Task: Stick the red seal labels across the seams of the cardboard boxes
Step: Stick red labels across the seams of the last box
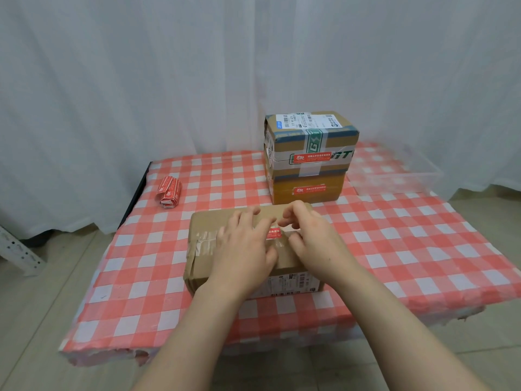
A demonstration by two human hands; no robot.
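A flat cardboard box (203, 249) lies on the table in front of me, with clear tape along its top seam. A red seal label (273, 233) lies across that seam between my hands. My left hand (242, 244) rests flat on the box top, its straight fingers pressing on the label's left part. My right hand (310, 238) has curled fingers, and its thumb and forefinger pinch the pale right end of the label. Behind stand two stacked boxes: the upper box (332, 142) and the lower box (282, 183), each with a red label on its front.
A folded bundle of red seal labels (168, 192) lies at the table's left. A clear plastic bin (400, 176) sits at the back right. The red-and-white checked tablecloth (408, 244) covers the table; a white curtain hangs behind.
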